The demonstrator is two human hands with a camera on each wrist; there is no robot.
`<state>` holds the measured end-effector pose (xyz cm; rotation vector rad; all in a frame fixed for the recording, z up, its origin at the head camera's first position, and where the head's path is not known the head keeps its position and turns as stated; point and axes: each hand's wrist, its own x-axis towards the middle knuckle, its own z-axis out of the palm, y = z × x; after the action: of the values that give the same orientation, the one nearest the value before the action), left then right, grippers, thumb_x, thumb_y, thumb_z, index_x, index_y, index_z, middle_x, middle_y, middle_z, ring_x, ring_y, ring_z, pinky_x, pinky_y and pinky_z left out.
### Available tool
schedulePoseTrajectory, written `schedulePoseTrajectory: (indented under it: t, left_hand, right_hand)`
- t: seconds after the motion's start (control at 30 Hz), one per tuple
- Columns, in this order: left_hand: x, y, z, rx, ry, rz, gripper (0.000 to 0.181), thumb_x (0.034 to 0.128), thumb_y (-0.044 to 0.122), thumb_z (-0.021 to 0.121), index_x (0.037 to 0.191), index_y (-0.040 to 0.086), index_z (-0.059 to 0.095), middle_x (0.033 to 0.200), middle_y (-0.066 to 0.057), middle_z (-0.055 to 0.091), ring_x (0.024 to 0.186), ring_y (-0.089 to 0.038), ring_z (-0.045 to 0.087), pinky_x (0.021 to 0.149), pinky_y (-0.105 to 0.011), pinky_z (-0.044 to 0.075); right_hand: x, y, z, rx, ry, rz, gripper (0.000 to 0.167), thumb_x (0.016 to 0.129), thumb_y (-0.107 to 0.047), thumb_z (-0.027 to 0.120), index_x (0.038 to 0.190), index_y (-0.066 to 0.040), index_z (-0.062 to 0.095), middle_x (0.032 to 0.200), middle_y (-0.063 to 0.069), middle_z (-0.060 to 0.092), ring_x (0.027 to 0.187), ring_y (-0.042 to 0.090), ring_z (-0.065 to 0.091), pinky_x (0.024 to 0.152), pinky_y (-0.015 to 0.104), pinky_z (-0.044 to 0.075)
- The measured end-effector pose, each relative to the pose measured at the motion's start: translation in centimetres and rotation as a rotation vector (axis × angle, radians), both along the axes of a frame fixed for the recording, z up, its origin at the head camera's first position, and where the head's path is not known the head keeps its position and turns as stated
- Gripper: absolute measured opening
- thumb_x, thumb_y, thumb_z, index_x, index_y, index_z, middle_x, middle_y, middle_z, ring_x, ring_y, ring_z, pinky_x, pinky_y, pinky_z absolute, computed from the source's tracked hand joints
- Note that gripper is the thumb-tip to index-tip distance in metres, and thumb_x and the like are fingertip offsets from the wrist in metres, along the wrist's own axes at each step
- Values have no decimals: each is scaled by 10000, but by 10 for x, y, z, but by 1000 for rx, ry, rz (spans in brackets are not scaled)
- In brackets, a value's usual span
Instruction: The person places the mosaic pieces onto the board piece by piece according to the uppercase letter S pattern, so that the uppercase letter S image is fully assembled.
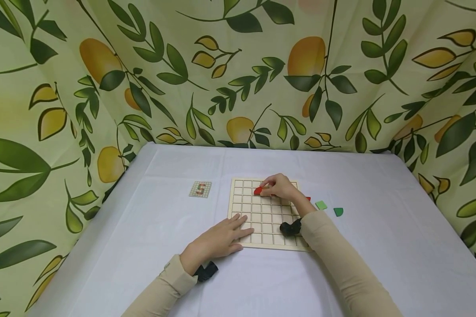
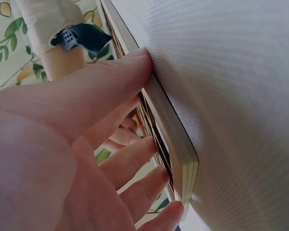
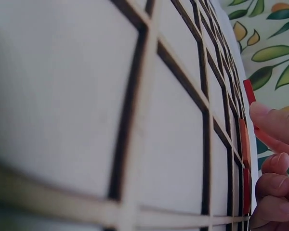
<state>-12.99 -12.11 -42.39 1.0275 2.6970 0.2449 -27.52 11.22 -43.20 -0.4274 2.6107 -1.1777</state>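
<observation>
A wooden grid board lies on the white-covered table. My right hand is over its far part and pinches a red piece with a curved edge between thumb and finger. In the right wrist view the pinched red piece tilts up above the grid. Below it an orange-red piece and another red piece sit at the board, partly behind the fingers. My left hand rests on the board's near left corner, fingers spread. In the left wrist view its thumb touches the board's edge.
Left of the board lies a small pattern card with a red and green figure on a grid. To the right are a light green square, a dark green rounded piece and a partly hidden red piece. A leaf-patterned curtain surrounds the table.
</observation>
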Motion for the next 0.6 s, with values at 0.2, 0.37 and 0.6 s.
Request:
schedulePoseTrajectory:
  t: [0.2, 0.37, 0.6]
  left_hand:
    - [0, 0, -1, -3, -3, 0, 504, 974, 329, 549, 1459, 251, 437, 1595, -104, 305, 1498, -317, 259, 1216, -457, 302]
    - [0, 0, -1, -3, 0, -2, 503, 974, 330, 549, 1458, 254, 438, 1596, -102, 303, 1500, -313, 256, 1219, -452, 298]
    - [1, 0, 0, 16, 6, -10, 498, 969, 311, 560, 1449, 233, 455, 1580, -124, 331, 1490, -326, 278, 1193, -482, 330]
  right_hand:
    - [-1, -2, 1, 2, -19, -6, 275, 802, -133, 771, 1037, 2, 728, 640, -26, 463, 639, 144, 396, 559, 233, 327]
    - [-2, -4, 2, 15, -30, -21, 276, 807, -148, 768, 1042, -10, 730, 673, -21, 466, 679, 144, 397, 566, 232, 319]
    - [-1, -6, 2, 30, -41, -36, 285, 796, -147, 777, 1043, -11, 734, 650, -25, 466, 640, 142, 383, 548, 227, 322]
